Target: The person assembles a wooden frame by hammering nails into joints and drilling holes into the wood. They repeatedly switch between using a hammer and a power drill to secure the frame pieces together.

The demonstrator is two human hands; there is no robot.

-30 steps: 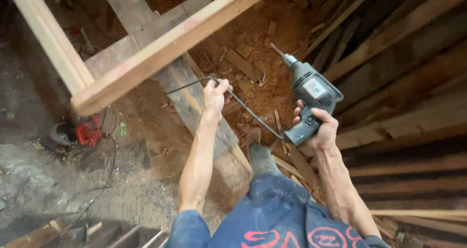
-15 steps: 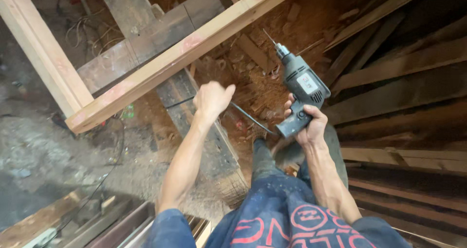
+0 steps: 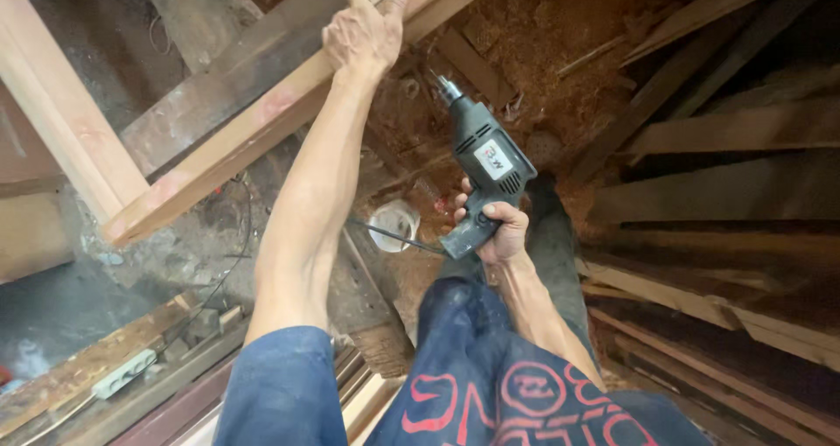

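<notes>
Left hand: left hand (image 3: 366,33) raised at full arm's length, fingers curled over the top edge of a pale wooden beam (image 3: 262,126), gripping it; thumb side faces the camera.
Right hand: right hand (image 3: 497,231) wrapped tight round the pistol grip of an electric drill (image 3: 479,170), fingers closed on the handle; whether a finger sits on the trigger cannot be told.
Drill: dark green-grey body, light label on the side, chuck and short bit pointing up and left; held free in the air, well below the beam and not touching it. It sits between the outstretched left forearm and the person's right leg.
Cord: black cord (image 3: 389,238) runs left from the base of the drill handle, passing behind the left forearm.
Beam: runs diagonally from lower left to upper right, joined at its lower left end to a second pale timber (image 3: 61,113) that slants up toward the left.
Below: floor of reddish sawdust (image 3: 560,52) and wood scraps; a small white round container (image 3: 395,225) lies just left of the drill handle.
Right side: stack of dark planks (image 3: 726,192) lying roughly level.
Lower left: more boards and a pale power strip (image 3: 122,374).
Clothing: blue sleeve, dark trousers with red print.
</notes>
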